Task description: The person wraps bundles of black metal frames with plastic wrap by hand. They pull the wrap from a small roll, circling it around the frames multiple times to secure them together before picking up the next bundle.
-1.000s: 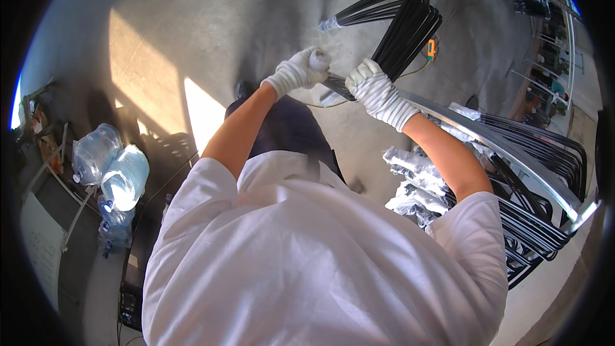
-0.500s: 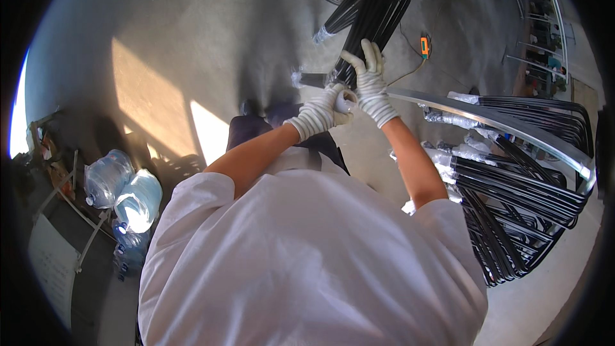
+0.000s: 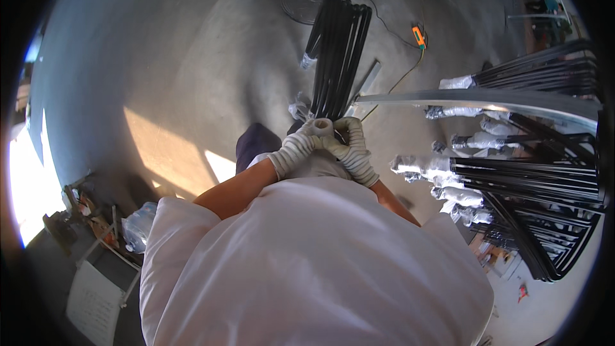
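A bundle of black bent metal tubes [image 3: 334, 64] stretches out in front of me, its near end at my hands. My left hand [image 3: 296, 152], in a pale striped glove, is closed around a small roll of clear wrapping film [image 3: 322, 126]. Close beside it, my right hand [image 3: 352, 150], gloved alike, has its fingers curled at the bundle's near end; what they grip is hidden. Clear film [image 3: 308, 61] covers one tube end on the bundle's left side, and more loose film [image 3: 298, 109] shows just left of the near end.
On the right, several black tube bundles [image 3: 525, 170] with film-wrapped ends lie by a grey metal rail [image 3: 487, 97]. An orange device [image 3: 418, 36] with a cable lies on the floor. A round stand base [image 3: 301, 3] is beyond the bundle. Lower left are a clear plastic bottle [image 3: 139, 227] and a white board [image 3: 95, 304].
Both hands have come closer to my body and together, with the roll. My right hand has left the bundle's top and curled its fingers near its end. The view has shifted.
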Tool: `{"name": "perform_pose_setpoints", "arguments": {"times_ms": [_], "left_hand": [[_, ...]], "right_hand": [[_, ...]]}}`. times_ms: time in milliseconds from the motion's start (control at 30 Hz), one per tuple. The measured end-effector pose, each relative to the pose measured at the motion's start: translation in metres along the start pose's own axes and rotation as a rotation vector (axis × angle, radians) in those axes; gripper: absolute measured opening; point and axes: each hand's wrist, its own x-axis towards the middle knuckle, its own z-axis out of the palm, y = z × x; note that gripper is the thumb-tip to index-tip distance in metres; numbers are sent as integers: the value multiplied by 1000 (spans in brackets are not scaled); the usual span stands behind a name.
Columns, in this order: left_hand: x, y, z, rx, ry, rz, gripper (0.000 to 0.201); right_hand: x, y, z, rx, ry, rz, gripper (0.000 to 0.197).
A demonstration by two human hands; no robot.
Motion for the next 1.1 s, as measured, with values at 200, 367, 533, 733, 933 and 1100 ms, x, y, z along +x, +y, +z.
{"name": "perform_pose_setpoints", "arguments": {"times_ms": [200, 367, 533, 733, 933, 1100], "left_hand": [[-4, 60, 41, -372, 34, -393, 27], [29, 98, 11, 360, -262, -324, 41], [80, 115, 3, 2238, -666, 1115, 41], [120, 89, -2, 1961, -1037, 1288, 20], [115, 90, -21, 1841, -1080, 1285, 18], [114, 88, -18, 1805, -1079, 1352, 23]], "right_hand": [[5, 23, -4, -270, 63, -106, 53], [20, 60, -10, 481, 23, 126, 38], [42, 113, -9, 689, -198, 4, 22], [10, 74, -8, 597, 57, 103, 41], [0, 70, -37, 149, 39, 27, 52], [39, 71, -53, -5, 248, -10, 49]]}}
